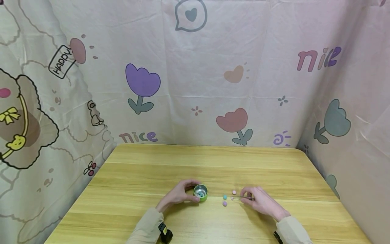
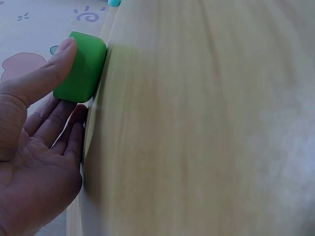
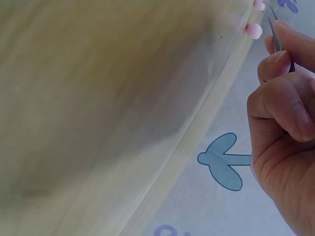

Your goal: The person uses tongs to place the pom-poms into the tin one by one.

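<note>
Printed cloth (image 1: pixel 195 51) with tulips and hearts hangs behind and beside a wood-grain tabletop (image 1: pixel 158 162). Key relation: green tin (image 1: pixel 204 198) stands upright at about 9 o'clock from the tips of the tweezers (image 3: pixel 276 43), whose long axis runs roughly 3 to 9 o'clock. Right hand (image 1: pixel 260 201) pinches the tweezers, fingers drawn together on them; a pale pink ball (image 1: pixel 232 198) sits at the tips, though whether gripped I cannot tell. Left hand (image 1: pixel 181 194), nearer the tin, holds it from 9 o'clock, thumb and fingers parted by its width. Small bluish bits lie inside. Around the tips: blue ball (image 1: pixel 225 197) at 9 o'clock, likely obstructing a low straight path to the tin; purple ball (image 1: pixel 224 204) at 8; second pink ball (image 1: pixel 234 192) near 12.
</note>
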The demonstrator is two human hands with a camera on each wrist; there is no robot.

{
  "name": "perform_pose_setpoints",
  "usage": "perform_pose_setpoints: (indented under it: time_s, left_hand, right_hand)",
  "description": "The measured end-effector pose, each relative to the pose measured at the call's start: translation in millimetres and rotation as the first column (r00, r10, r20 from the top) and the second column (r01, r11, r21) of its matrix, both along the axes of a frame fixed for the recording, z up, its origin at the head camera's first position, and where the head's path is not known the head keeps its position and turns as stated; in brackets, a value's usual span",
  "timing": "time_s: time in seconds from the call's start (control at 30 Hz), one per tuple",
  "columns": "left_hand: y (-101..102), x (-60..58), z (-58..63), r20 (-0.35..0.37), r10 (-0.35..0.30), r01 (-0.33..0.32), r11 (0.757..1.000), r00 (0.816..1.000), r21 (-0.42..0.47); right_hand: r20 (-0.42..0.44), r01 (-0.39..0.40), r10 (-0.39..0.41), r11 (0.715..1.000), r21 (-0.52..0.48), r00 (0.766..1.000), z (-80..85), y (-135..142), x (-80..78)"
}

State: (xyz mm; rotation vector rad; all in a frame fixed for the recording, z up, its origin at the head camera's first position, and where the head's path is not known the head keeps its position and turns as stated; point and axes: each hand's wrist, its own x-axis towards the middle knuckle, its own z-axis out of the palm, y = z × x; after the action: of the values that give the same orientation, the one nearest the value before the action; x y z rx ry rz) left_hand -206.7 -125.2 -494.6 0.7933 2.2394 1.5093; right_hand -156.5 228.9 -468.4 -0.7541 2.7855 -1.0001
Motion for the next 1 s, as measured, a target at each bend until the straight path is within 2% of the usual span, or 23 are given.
perform_pose_setpoints:
  time_s: [0.4, 1.0]
  left_hand:
    - [-0.4, 0.1, 0.1, -0.016, 0.0, 0.0, 1.0, 1.0, -0.013]
    - [-0.9, -0.1, -0.7, -0.02, 0.001, -0.002, 1.0, 1.0, -0.006]
  right_hand:
    - [0.013, 0.002, -0.002, 1.0, 0.001, 1.0, 0.2, -0.1, 0.6]
    - [-0.018, 0.004, -0.004, 1.0, 0.0, 1.0, 1.1, -0.9, 1.2]
